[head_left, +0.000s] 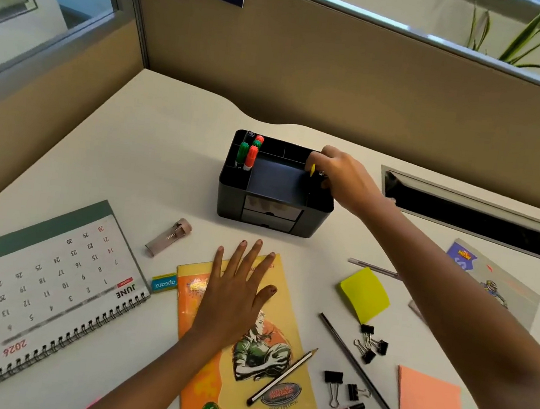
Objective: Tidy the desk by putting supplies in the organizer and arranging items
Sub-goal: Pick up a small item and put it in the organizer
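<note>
Centrally on the table [167, 145] sits the black organizer [276, 185], green and red markers [249, 153] upright in its rear-left compartment. Over its right edge the right hand [339, 175] pinches a small yellow item [312, 170]. Nearer, the left hand [234, 294] lies flat, fingers spread, on a yellow notebook [245, 346].

Two bare forearms in shot, no sleeves reaching the wrists, no watch or bracelet showing. Slender left hand [234, 296] with long fingers, nails kept short and painted a dark reddish shade, chipped-looking on the thumb. Right hand [339, 175] likewise bare, nails mostly hidden from here. No rings to be made out on any visible finger. Smooth forearms, both cut off by the bottom edge.
</note>
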Demonstrator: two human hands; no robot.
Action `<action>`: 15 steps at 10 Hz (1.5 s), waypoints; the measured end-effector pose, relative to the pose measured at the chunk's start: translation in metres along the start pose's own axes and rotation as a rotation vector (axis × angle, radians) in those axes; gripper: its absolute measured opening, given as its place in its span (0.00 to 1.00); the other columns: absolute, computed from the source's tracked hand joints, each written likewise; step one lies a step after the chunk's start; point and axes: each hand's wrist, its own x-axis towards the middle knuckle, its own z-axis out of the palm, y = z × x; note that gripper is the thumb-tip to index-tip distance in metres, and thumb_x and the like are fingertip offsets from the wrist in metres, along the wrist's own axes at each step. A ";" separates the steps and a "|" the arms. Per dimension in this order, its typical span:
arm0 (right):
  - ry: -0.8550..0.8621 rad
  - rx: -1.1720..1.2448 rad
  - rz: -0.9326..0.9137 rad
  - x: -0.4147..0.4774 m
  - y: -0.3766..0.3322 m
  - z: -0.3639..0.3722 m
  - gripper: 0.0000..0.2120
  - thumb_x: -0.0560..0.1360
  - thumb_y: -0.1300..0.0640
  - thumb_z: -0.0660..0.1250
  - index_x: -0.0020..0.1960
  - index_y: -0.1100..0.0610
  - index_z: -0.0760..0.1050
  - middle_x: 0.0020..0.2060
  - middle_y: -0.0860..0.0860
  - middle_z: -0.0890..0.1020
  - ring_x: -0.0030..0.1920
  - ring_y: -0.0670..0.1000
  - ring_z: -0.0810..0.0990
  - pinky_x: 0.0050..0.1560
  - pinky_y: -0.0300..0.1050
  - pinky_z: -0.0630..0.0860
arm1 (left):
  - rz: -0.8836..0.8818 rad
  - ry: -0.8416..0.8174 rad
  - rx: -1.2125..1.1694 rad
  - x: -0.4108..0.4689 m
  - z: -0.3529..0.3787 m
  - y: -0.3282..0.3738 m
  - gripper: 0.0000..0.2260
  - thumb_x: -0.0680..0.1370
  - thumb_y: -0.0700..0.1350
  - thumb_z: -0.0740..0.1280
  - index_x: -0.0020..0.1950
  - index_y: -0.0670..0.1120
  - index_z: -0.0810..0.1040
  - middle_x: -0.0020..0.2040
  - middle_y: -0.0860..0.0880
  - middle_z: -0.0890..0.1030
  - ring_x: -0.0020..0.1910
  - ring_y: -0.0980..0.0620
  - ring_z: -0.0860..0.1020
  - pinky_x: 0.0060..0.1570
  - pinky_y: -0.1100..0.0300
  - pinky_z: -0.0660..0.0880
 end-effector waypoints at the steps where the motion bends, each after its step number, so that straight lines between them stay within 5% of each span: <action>1: 0.031 0.060 0.007 0.001 0.004 0.005 0.19 0.64 0.73 0.70 0.51 0.58 0.76 0.42 0.58 0.75 0.37 0.59 0.74 0.32 0.47 0.73 | -0.001 -0.004 0.007 0.000 0.001 0.000 0.26 0.80 0.62 0.42 0.77 0.54 0.52 0.78 0.49 0.54 0.76 0.46 0.51 0.70 0.41 0.49; 4: -0.010 0.095 0.062 0.008 0.007 0.010 0.25 0.62 0.72 0.71 0.54 0.58 0.67 0.44 0.57 0.75 0.40 0.60 0.75 0.36 0.54 0.76 | 0.001 0.005 0.021 0.001 0.002 -0.001 0.26 0.80 0.62 0.42 0.77 0.54 0.54 0.77 0.49 0.55 0.76 0.46 0.52 0.70 0.41 0.49; 6: 0.071 0.008 0.048 0.004 0.005 0.015 0.17 0.66 0.74 0.66 0.53 0.61 0.71 0.43 0.59 0.77 0.43 0.60 0.73 0.33 0.49 0.70 | 0.001 0.008 0.021 0.001 0.002 -0.001 0.26 0.81 0.62 0.42 0.77 0.54 0.53 0.77 0.49 0.54 0.76 0.46 0.52 0.71 0.41 0.50; 9: 0.143 0.043 0.068 -0.002 0.002 0.019 0.17 0.66 0.71 0.71 0.52 0.60 0.72 0.44 0.58 0.77 0.45 0.58 0.73 0.34 0.49 0.73 | -0.005 0.015 0.012 0.000 0.002 -0.001 0.26 0.81 0.62 0.42 0.77 0.54 0.53 0.78 0.49 0.54 0.76 0.47 0.51 0.71 0.41 0.50; 11: 0.378 0.146 0.139 -0.019 -0.013 0.007 0.13 0.69 0.66 0.73 0.52 0.62 0.75 0.46 0.58 0.78 0.47 0.57 0.75 0.41 0.45 0.73 | -0.005 0.013 0.008 0.000 0.002 -0.001 0.26 0.80 0.62 0.41 0.77 0.54 0.53 0.77 0.49 0.55 0.76 0.47 0.52 0.71 0.41 0.49; 13: 0.561 0.245 0.302 -0.078 -0.043 0.009 0.07 0.73 0.68 0.69 0.51 0.62 0.76 0.45 0.57 0.79 0.46 0.54 0.76 0.44 0.36 0.67 | -0.008 0.020 -0.017 0.000 0.001 -0.001 0.26 0.80 0.62 0.39 0.77 0.55 0.52 0.78 0.50 0.54 0.77 0.48 0.51 0.71 0.42 0.48; 14: 0.544 0.281 0.408 -0.115 -0.047 0.026 0.09 0.72 0.69 0.70 0.51 0.61 0.76 0.46 0.56 0.79 0.46 0.54 0.77 0.43 0.41 0.73 | -0.007 0.027 -0.026 -0.001 -0.001 -0.001 0.26 0.80 0.62 0.37 0.77 0.56 0.51 0.78 0.51 0.53 0.77 0.49 0.50 0.72 0.43 0.48; 15: 0.496 0.372 0.643 -0.151 -0.047 0.042 0.12 0.71 0.67 0.71 0.54 0.61 0.75 0.47 0.57 0.78 0.50 0.56 0.75 0.45 0.38 0.65 | -0.013 0.032 -0.033 -0.001 -0.003 0.000 0.26 0.80 0.61 0.38 0.76 0.55 0.53 0.77 0.51 0.55 0.76 0.49 0.52 0.72 0.43 0.48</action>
